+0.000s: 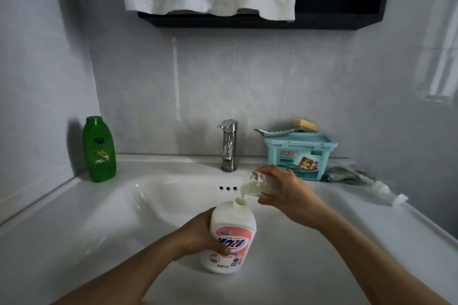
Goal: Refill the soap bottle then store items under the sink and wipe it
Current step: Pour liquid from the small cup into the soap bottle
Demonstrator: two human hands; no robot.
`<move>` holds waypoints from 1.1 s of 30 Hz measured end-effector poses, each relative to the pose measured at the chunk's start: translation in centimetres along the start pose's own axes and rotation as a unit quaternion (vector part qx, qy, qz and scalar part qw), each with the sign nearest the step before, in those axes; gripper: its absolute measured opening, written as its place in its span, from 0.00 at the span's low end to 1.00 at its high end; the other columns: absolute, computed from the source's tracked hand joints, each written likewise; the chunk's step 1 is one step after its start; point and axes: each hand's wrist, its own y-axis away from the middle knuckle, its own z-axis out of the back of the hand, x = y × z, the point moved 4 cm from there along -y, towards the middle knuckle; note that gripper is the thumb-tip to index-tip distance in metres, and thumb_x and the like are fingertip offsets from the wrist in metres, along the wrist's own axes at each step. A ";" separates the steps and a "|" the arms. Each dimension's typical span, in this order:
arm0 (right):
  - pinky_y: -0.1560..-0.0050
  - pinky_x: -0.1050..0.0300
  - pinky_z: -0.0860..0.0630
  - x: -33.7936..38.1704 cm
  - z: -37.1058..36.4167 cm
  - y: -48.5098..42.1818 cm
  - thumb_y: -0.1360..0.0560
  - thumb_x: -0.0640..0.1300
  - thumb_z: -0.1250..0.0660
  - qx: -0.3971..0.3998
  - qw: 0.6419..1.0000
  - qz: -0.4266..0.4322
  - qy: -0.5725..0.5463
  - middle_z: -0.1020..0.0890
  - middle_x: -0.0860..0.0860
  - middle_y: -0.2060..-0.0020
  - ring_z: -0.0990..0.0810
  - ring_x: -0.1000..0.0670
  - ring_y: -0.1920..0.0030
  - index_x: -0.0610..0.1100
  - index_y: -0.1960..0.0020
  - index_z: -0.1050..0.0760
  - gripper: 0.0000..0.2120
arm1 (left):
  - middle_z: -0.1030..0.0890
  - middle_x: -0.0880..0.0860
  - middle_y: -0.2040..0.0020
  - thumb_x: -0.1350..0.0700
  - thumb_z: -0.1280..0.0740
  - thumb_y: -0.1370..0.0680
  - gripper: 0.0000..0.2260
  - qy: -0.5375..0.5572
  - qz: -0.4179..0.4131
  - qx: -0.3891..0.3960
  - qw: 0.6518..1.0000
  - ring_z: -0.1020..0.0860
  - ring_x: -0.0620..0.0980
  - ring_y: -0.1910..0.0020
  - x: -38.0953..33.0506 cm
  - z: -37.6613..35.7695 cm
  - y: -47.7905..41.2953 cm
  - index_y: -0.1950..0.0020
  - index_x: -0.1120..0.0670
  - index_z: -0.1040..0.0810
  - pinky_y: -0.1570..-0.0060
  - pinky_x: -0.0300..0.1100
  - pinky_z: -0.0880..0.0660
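The soap bottle (231,235) stands neck-up in the sink (138,205), lower centre of the frame. Of the 2 hands, the left hand (205,233) grips its side. The right hand (285,188), just above and to the right, holds a tilted refill pack (252,184), whose mouth is directly over the open neck, soap running in.

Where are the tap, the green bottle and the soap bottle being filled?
tap (229,148): head view, on its upright steel stem.
green bottle (100,152): head view, on its front label.
soap bottle (235,221): head view, on its white shoulder.
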 end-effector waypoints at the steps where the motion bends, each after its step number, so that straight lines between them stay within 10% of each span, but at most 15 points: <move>1: 0.48 0.65 0.31 -0.1 0.0 0.0 0.31 0.46 0.27 0.001 1.000 -0.001 -0.001 0.29 0.58 0.47 0.29 0.56 0.47 0.55 0.38 0.32 0.24 | 0.16 0.47 0.48 0.63 0.20 0.38 0.31 -0.002 0.001 0.000 1.000 0.18 0.46 0.47 0.0 0.0 0.0 0.39 0.48 0.25 0.42 0.48 0.22; 33: 0.50 0.66 0.34 0.3 0.1 0.1 0.30 0.46 0.27 0.001 1.000 0.001 0.015 0.30 0.59 0.48 0.31 0.56 0.47 0.54 0.37 0.33 0.25 | 0.16 0.47 0.48 0.63 0.21 0.38 0.31 -0.002 0.001 0.003 1.000 0.18 0.45 0.47 -0.1 -0.1 0.1 0.39 0.47 0.26 0.42 0.48 0.22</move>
